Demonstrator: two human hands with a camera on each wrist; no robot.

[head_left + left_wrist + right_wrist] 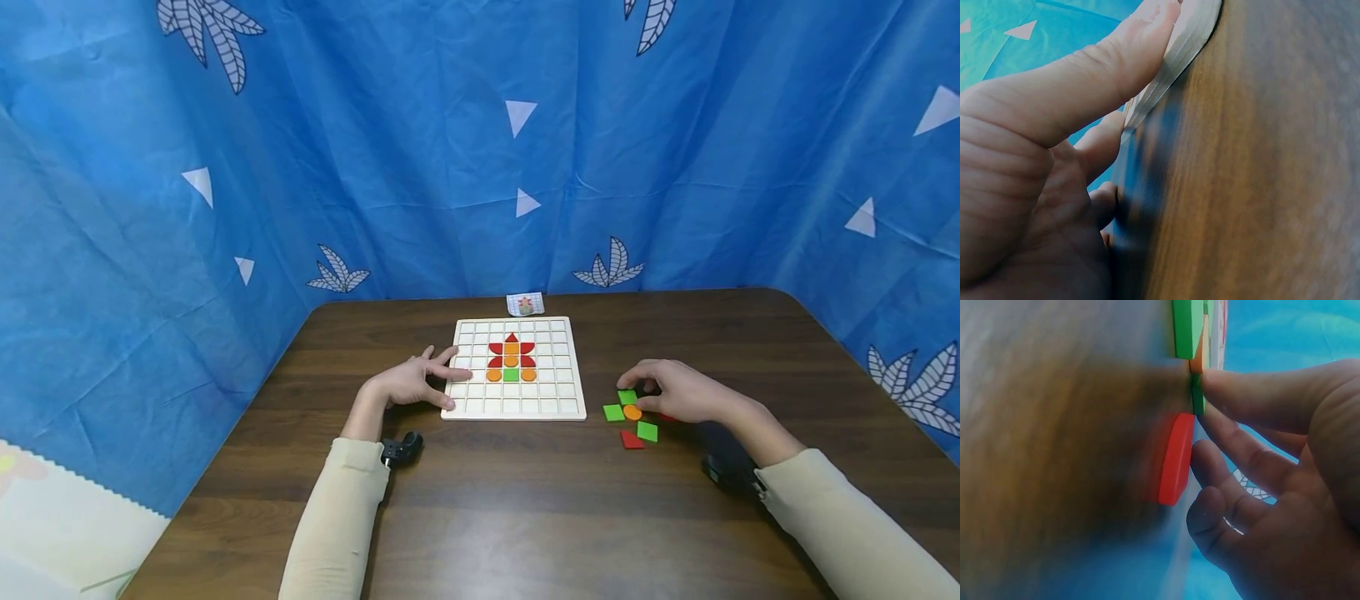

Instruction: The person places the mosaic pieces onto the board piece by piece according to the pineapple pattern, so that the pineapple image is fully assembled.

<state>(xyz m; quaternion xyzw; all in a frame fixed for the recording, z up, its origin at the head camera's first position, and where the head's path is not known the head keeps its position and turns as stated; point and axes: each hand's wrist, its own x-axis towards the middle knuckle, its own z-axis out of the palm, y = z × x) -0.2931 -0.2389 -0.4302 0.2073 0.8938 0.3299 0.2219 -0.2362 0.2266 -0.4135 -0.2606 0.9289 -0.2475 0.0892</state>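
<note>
A white gridded board (555, 410) lies on the table, bearing a figure of red, orange and green flat pieces (512, 350). My left hand (408, 381) rests at the board's left edge, fingers spread, with fingertips over the grid and the thumb (1116, 56) at the near left corner. On the right, my right hand (678, 392) reaches over a few loose pieces. Its thumb and index finger pinch a green square (1198, 394). Close by lie an orange circle (633, 412), other green squares (647, 432) and a red piece (632, 440). Another red piece (1177, 459) is below the curled fingers.
A small card with a printed coloured figure (525, 304) lies behind the board at the table's far edge. Blue patterned curtain (450, 150) surrounds the dark wooden table (525, 517). Both wrists wear black devices, the left one (401, 450) close to the table.
</note>
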